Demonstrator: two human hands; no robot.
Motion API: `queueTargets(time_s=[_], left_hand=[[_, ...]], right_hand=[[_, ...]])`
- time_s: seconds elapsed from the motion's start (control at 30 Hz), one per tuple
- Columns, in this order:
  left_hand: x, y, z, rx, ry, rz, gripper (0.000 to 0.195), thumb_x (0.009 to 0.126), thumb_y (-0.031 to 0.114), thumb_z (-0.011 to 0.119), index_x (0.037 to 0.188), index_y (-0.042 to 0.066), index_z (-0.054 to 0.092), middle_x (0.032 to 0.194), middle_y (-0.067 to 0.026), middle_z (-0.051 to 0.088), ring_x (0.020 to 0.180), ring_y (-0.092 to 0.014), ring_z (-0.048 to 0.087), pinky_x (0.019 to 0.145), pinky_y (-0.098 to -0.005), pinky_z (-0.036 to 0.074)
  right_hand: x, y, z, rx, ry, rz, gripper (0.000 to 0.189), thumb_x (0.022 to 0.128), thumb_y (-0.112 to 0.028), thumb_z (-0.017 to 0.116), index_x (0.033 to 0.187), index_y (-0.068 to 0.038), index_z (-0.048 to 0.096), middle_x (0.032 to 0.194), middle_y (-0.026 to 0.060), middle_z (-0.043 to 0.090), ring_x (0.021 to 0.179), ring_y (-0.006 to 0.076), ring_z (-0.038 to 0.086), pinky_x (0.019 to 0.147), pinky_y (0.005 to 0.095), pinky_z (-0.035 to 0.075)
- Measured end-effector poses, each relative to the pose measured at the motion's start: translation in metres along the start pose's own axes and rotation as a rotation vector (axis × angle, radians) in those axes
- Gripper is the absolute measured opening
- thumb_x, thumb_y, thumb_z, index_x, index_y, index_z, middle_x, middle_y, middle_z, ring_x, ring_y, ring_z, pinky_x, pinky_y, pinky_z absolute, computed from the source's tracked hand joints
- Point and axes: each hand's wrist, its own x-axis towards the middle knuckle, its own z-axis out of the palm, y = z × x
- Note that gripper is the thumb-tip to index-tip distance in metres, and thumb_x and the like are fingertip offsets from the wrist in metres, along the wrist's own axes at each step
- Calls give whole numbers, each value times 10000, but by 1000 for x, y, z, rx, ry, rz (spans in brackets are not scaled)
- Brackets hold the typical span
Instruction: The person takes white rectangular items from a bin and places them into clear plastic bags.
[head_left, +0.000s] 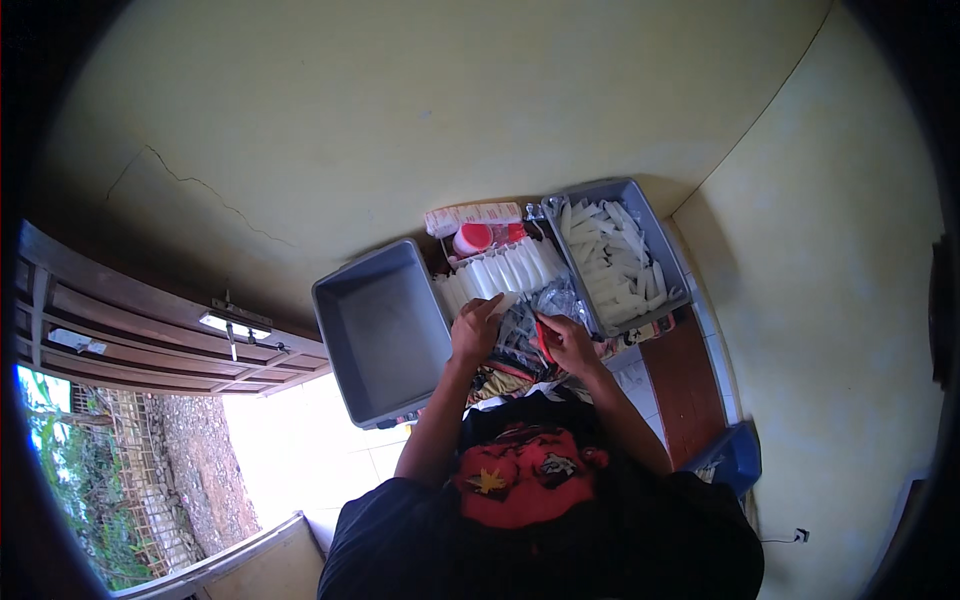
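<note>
My left hand (477, 328) pinches a small white plastic-wrapped piece (507, 302) between its fingertips. To its right, my right hand (568, 343) is closed around red-handled scissors (545, 341), whose blades point away from me near the white piece. Beneath both hands lies a pile of clear plastic wrappers (516, 330). Just beyond stands a row of white wrapped tubes (502, 271), packed side by side. The grey bin (615, 322) at the right holds many loose short white pieces (611, 262).
An empty-looking grey bin (382, 337) stands at the left. A red-lidded container (473, 238) and a patterned package (472, 217) sit by the wall. A blue bin (739, 459) is on the floor at right; an open door (172, 322) is at left.
</note>
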Motion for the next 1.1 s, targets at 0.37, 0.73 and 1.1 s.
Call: queueTargets(time_s=[0.37, 0.73, 1.1], left_hand=[[-21, -3, -4, 31, -4, 47, 434, 857, 88, 696, 1285, 157, 721, 1125, -162, 711, 1060, -370, 666, 938, -455, 538], [-25, -18, 7, 87, -32, 86, 446, 828, 58, 680, 1258, 162, 738, 1091, -135, 716, 1052, -341, 670, 956, -441, 528], [-34, -23, 13, 59, -35, 49, 459, 830, 79, 681, 1271, 198, 730, 1109, -120, 711, 1044, -340, 676, 930, -441, 540]], right_hand=[[-1, -22, 7, -11, -31, 24, 544, 864, -250, 831, 1320, -11, 658, 1035, 178, 725, 841, 263, 734, 725, 343, 589], [-16, 5, 27, 71, -34, 132, 477, 899, -243, 806, 1305, -25, 681, 1004, 130, 725, 786, 178, 693, 662, 307, 558], [-20, 1, 14, 187, 5, 328, 441, 901, -224, 812, 1292, -54, 701, 900, 92, 739, 747, 137, 691, 638, 297, 536]])
